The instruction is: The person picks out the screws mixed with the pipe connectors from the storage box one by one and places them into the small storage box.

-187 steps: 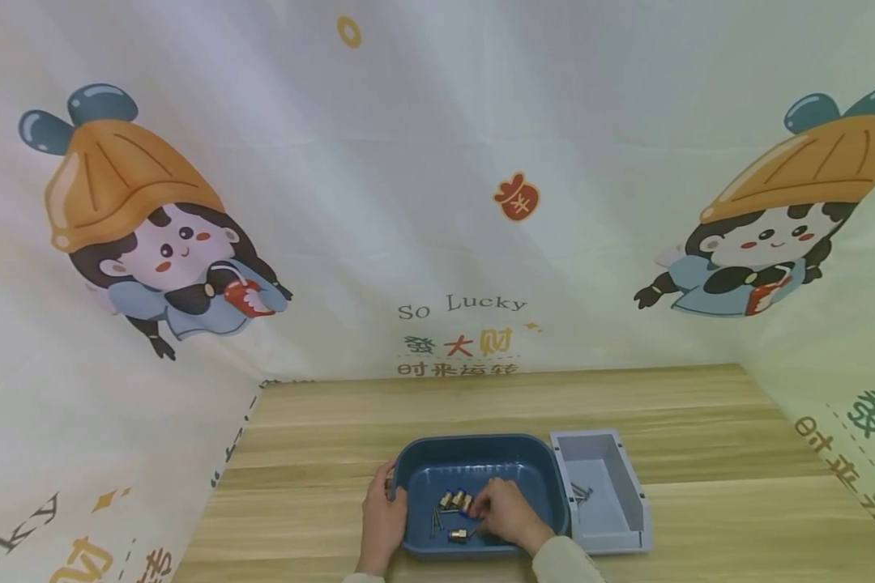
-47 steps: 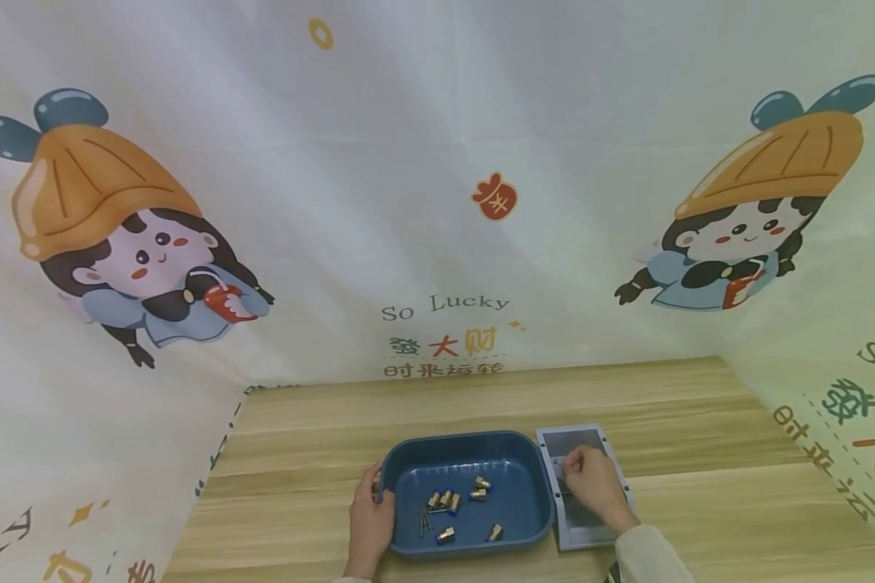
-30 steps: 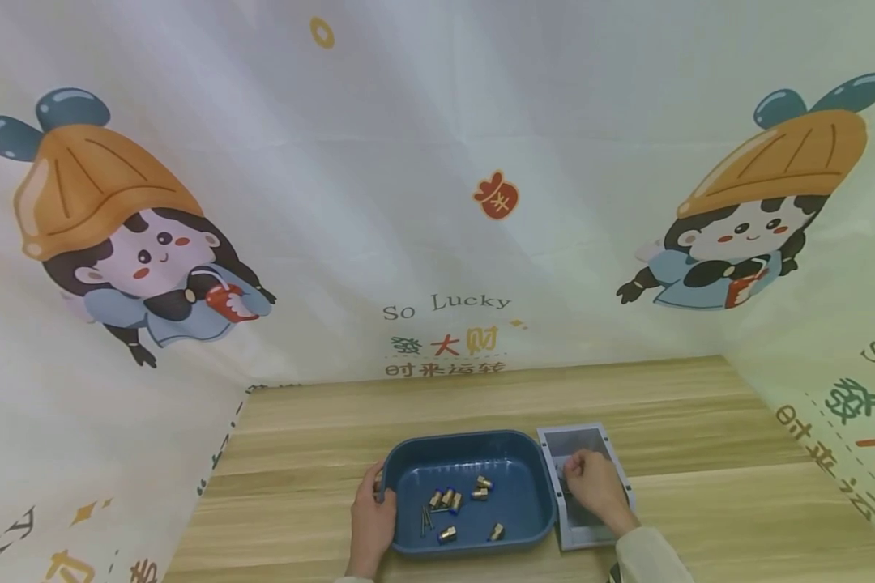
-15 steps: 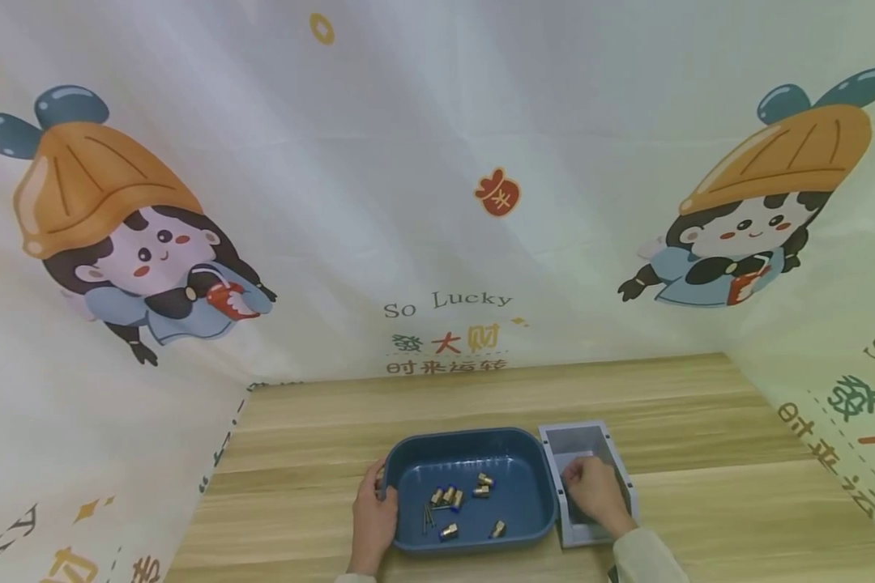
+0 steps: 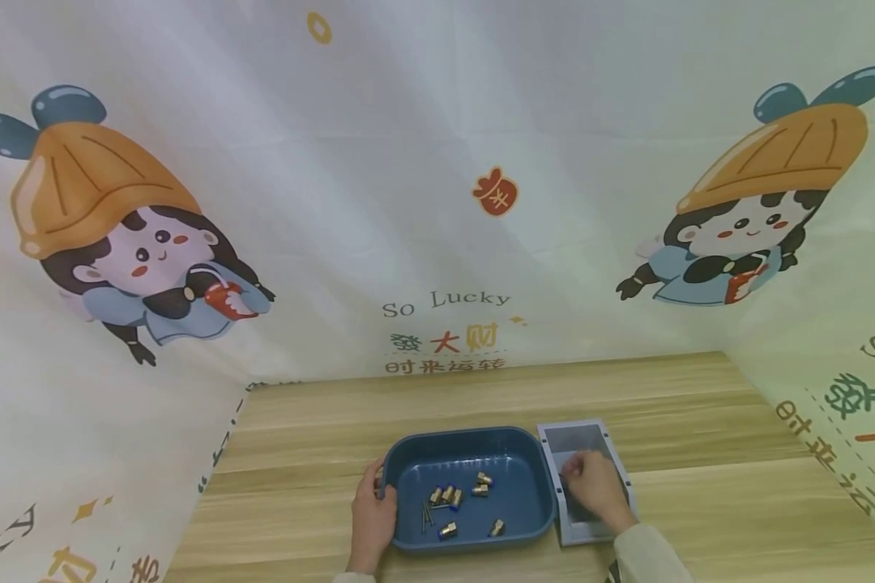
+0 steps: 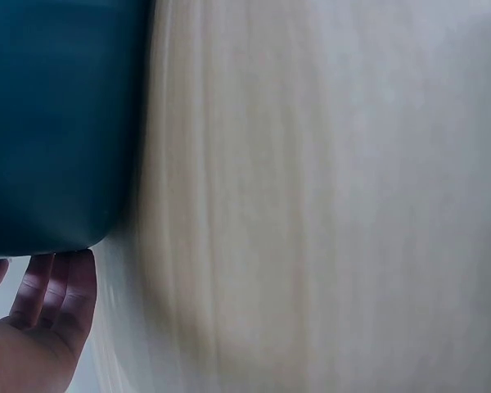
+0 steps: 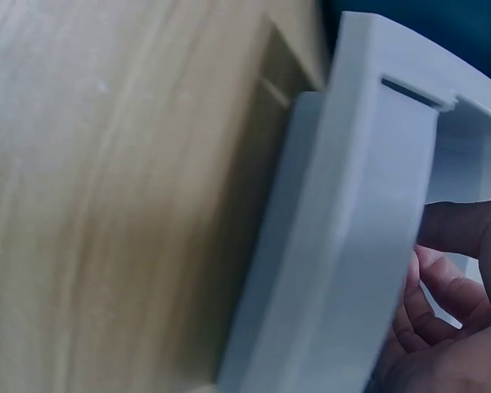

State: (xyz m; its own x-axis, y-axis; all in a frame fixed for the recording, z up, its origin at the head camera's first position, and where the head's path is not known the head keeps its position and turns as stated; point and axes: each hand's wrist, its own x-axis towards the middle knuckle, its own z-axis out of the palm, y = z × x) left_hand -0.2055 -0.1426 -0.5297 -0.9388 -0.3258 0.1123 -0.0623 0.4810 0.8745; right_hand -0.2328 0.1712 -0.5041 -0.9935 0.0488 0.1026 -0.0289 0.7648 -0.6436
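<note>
In the head view, a blue tray (image 5: 474,546) holds several brass push-in fittings (image 5: 448,530) with blue collars and several thin screws (image 5: 427,514). My left hand (image 5: 373,518) grips the tray's left side, thumb at the rim and fingers on the outer wall. The left wrist view shows those fingers (image 6: 74,295) against the tray's corner. My right hand (image 5: 595,488) is inside the grey bin (image 5: 572,538) right of the tray. In the right wrist view its fingers are bent, thumb close to them. Whether a screw sits between the fingertips is hidden.
Tray and bin stand side by side, nearly touching, on a wood-grain table (image 5: 321,421). A printed cloth (image 5: 437,243) rises behind the table and along both sides.
Since the oldest frame, my right hand has moved from the tray into the bin, and fittings lie more spread out. Over the last second it shifts slightly within the bin; the left stays put.
</note>
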